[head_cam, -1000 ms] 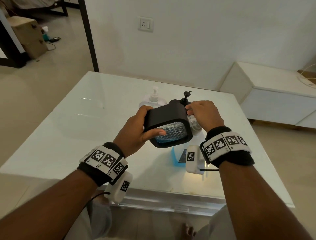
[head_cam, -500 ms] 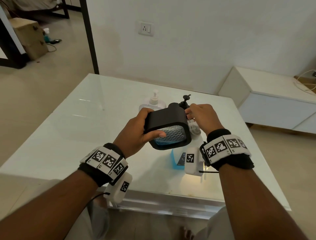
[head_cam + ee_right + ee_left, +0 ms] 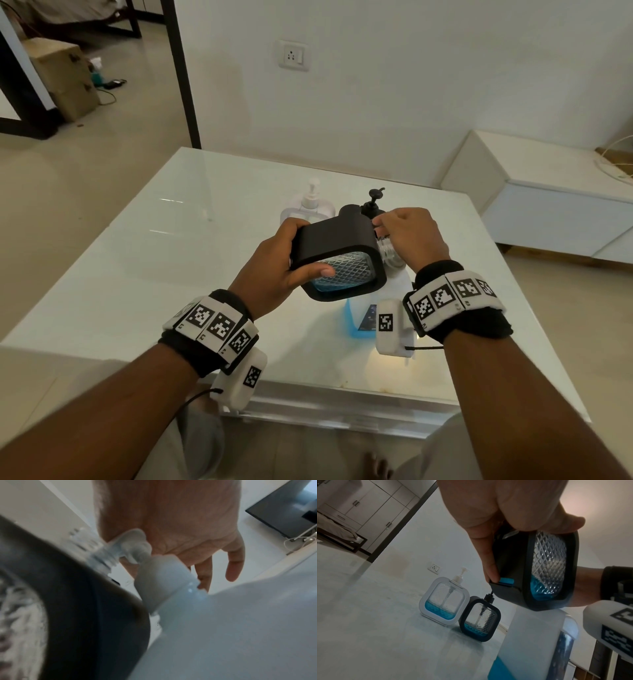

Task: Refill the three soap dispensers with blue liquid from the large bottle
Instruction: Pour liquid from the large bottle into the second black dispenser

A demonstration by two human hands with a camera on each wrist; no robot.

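Note:
My left hand point(image 3: 274, 270) grips a black soap dispenser point(image 3: 337, 246) lying tilted on its side in the air, with a little blue liquid in it point(image 3: 539, 588). At its neck, where a clear threaded part point(image 3: 387, 246) shows, my right hand point(image 3: 411, 236) pinches the dark pump top. Directly below stands the large white bottle point(image 3: 359, 318) with blue liquid low inside, its capped neck point(image 3: 163, 581) close to the dispenser. A white dispenser point(image 3: 444, 601) and a second black one point(image 3: 479, 619) stand behind on the table, each partly filled with blue.
The glass-topped white table point(image 3: 171, 257) ends just in front of my knees. A low white cabinet point(image 3: 548, 192) stands to the right, and the wall with a socket point(image 3: 293, 54) is behind. A cardboard box point(image 3: 65, 75) is on the floor at far left.
Both hands keep their hold on the tilted dispenser. It has risen slightly, and my right fingers have shifted a little at the neck.

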